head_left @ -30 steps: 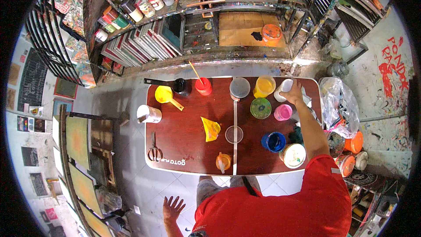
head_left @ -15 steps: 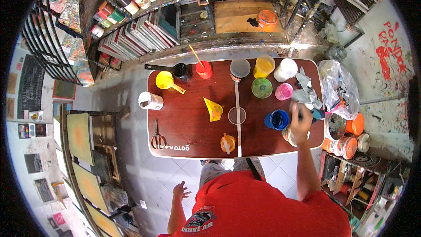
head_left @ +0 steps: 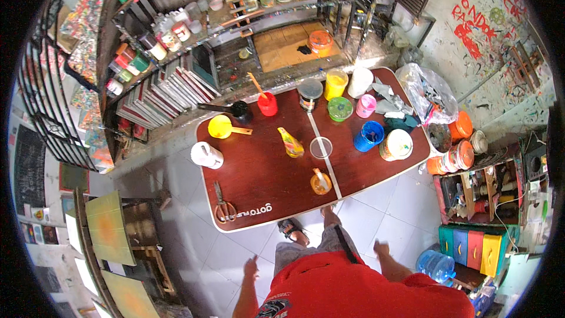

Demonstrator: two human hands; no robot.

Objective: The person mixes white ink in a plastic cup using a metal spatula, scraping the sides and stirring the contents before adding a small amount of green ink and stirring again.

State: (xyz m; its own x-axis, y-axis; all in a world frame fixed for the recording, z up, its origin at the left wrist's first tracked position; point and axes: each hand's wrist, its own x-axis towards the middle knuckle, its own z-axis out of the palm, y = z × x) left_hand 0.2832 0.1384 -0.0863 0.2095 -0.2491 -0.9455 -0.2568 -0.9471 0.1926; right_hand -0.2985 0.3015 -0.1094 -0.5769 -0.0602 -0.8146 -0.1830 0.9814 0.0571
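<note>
Both hands hang empty with fingers loosely spread, the left hand point(head_left: 251, 268) and right hand point(head_left: 383, 250) at the person's sides above the tiled floor, well apart from each other and short of the table point(head_left: 265, 182). Nearest them on its front edge are an orange cup point(head_left: 321, 182) holding a stick, a clear round lid point(head_left: 321, 148), scissors point(head_left: 223, 205), and a white-lidded tub point(head_left: 396, 145) beside a blue cup point(head_left: 368, 136).

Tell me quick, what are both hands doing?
Left hand: open, fingers spread, holding nothing.
Right hand: empty, down by the side; open or closed cannot be told.
</note>
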